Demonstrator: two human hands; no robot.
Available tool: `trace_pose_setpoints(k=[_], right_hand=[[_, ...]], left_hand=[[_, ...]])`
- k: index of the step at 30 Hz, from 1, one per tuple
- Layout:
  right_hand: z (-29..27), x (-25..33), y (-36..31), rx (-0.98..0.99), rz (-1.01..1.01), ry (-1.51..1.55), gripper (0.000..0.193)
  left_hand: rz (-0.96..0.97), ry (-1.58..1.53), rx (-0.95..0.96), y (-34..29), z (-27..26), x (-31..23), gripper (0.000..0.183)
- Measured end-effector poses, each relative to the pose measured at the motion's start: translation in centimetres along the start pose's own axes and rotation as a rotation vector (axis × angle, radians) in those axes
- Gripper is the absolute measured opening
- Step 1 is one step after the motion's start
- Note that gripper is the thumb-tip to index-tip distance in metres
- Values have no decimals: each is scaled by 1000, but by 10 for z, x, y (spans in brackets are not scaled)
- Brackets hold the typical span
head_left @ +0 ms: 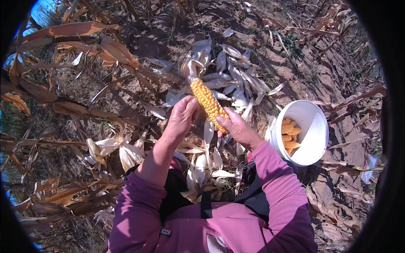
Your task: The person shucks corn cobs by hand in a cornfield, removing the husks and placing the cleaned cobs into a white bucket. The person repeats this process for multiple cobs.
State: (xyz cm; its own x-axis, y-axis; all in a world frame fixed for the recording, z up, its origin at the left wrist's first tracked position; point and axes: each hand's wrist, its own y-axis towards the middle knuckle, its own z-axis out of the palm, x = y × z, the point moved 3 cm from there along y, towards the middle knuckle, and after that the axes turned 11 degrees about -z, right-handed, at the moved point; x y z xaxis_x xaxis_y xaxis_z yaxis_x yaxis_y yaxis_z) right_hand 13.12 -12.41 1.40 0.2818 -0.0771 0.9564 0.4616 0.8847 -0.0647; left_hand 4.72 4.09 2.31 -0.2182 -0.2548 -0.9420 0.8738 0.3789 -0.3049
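Observation:
A yellow corn cob with its kernels bare slants in front of me, its far end still joined to pale dry husk. My right hand grips the near end of the cob, thumb on top. Close against the cob's left side is my left hand, fingers curled and thumb tip pressed to them. Whatever may be between those fingertips is too small to make out.
At my right stands a white bucket with several husked corn cobs inside. Loose husks litter the soil ahead, and more husks lie left. Dry corn stalks crowd the left side.

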Motion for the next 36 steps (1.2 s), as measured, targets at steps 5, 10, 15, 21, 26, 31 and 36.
trace_pose_setpoints(k=[5,10,15,21,26,31,36], right_hand=[[-6,5,0,-32,38,438,45],[-7,10,1,46,-4,444,48],[6,23,-2,36,8,454,49],[10,21,-1,14,-47,278,48],[3,8,-1,123,16,459,48],[8,10,-2,157,53,700,48],[4,10,-2,184,42,778,46]], left_hand=[[-13,-103,-106,5,-19,-7,14],[-160,-12,111,-5,5,-6,37],[-182,-40,264,-7,13,-1,47],[-234,-44,236,-9,20,2,39],[-270,-213,356,-11,27,10,35],[-137,-224,343,-7,26,9,29],[-39,-347,191,-2,10,1,24]])
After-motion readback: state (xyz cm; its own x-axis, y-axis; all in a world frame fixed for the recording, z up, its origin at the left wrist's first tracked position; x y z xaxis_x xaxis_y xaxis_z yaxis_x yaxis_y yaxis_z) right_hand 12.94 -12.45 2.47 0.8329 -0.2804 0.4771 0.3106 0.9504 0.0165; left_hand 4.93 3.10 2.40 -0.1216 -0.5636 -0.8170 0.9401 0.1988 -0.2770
